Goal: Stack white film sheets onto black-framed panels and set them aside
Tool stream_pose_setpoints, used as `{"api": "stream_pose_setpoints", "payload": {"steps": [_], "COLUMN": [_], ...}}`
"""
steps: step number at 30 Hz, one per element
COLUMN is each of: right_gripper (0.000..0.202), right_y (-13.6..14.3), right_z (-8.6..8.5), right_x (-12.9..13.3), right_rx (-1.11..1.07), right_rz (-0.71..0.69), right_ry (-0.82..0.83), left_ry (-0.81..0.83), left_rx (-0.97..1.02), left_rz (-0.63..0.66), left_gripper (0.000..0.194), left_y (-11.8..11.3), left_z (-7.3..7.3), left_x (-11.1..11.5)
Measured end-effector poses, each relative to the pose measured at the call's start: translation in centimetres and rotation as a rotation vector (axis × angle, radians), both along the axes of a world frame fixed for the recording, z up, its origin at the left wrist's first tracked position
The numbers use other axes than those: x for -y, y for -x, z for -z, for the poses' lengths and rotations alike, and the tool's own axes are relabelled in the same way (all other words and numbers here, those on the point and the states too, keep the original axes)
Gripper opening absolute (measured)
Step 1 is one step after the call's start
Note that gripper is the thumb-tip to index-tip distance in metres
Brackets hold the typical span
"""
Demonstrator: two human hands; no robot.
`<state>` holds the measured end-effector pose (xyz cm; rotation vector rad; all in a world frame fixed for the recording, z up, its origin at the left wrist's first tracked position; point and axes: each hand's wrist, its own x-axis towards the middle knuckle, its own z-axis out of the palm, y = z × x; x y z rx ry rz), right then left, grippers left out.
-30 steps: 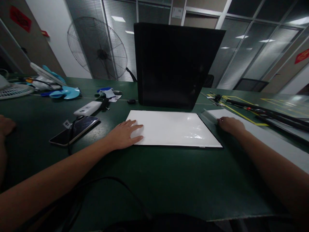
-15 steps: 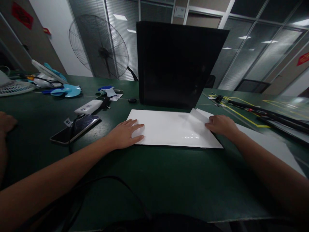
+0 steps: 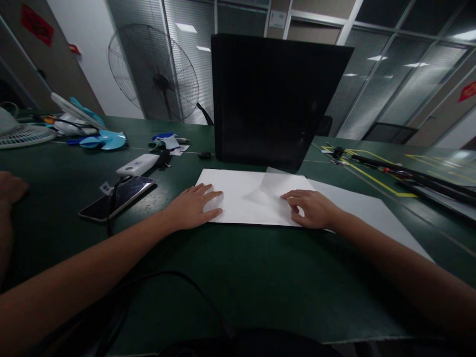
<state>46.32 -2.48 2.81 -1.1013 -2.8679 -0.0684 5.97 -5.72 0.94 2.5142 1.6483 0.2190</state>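
Observation:
A white panel (image 3: 236,186) with a thin dark edge lies flat on the green table in front of me. My left hand (image 3: 195,207) rests on its left end, palm down with the fingers spread. My right hand (image 3: 314,209) is over the right part of the panel, thumb and fingers curled together on a thin white sheet (image 3: 360,203). The sheet's left end curls up translucent above the panel, while the rest trails off to the right across the table. What exactly sits between the right fingertips is partly hidden.
Behind the panel stands a large black screen (image 3: 275,101). To the left lie a phone (image 3: 117,198), a white power bank (image 3: 137,164) and blue fan blades (image 3: 106,140). Another person's hand (image 3: 13,187) is at the left edge. Long black strips (image 3: 412,173) lie at the right.
My right hand has moved left and toward me over the panel, drawing the sheet along, so it covers more of the panel's right side. My left hand stays in place.

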Motion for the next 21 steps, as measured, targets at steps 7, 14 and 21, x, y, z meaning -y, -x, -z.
{"api": "stream_pose_setpoints", "payload": {"steps": [7,14,21], "right_gripper": [0.016,0.027,0.042], "right_y": [0.6,0.3,-0.3], "right_z": [0.3,0.5,1.1], "right_x": [0.6,0.5,0.1], "right_rx": [-0.168,-0.270,-0.265], "right_rz": [-0.161,-0.310,-0.388], "right_ry": [0.163,0.299,0.251], "left_ry": [-0.017,-0.015,-0.009], "left_rx": [-0.001,0.059,-0.007], "left_rz": [0.002,-0.002,0.006], "left_gripper": [0.083,0.083,0.085], "left_y": [0.0,0.1,0.0], "left_z": [0.2,0.3,0.1], "left_x": [-0.1,-0.1,-0.2]}}
